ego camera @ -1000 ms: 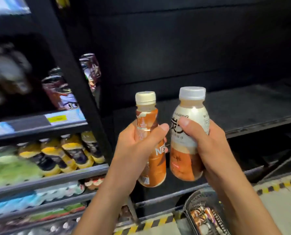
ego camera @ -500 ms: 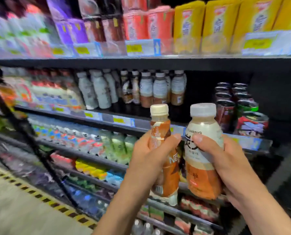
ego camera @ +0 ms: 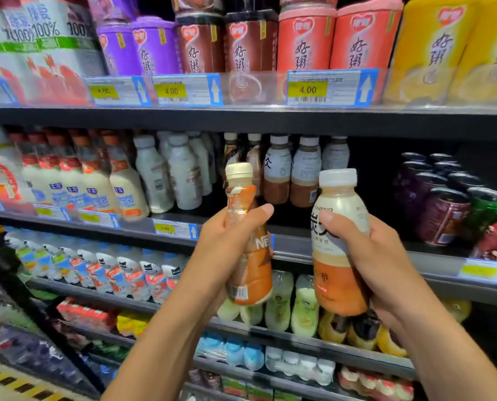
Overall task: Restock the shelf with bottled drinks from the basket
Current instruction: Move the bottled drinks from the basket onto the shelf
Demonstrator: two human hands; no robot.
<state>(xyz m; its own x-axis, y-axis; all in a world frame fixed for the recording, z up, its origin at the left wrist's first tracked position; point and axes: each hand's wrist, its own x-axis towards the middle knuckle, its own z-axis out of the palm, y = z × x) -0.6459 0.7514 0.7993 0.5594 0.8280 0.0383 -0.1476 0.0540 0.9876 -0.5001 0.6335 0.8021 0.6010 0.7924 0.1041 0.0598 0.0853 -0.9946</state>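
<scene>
My left hand [ego camera: 227, 250] grips a slim orange coffee bottle [ego camera: 248, 273] with a cream cap, held upright. My right hand [ego camera: 380, 261] grips a fatter bottle with a white cap [ego camera: 338, 250], its label white above and orange below. Both bottles are raised in front of the middle shelf [ego camera: 296, 247]. On that shelf, just behind them, stand matching white-and-brown bottles [ego camera: 305, 172] and slim brown ones [ego camera: 253, 160]. To the right of these bottles the shelf has a dark gap. The basket is out of view.
Cream milk bottles [ego camera: 126, 183] fill the middle shelf's left; dark cans [ego camera: 444, 198] stand at its right. Porridge cans [ego camera: 305, 41] line the top shelf behind price tags [ego camera: 328, 86]. Lower shelves hold small bottle packs [ego camera: 126, 270] and green bottles [ego camera: 302, 305]. Hazard-striped floor [ego camera: 10, 389] shows bottom left.
My view has swung from an empty dark shelf and the basket to a stocked shelf. Both hands keep their bottles and have come up closer to the middle shelf.
</scene>
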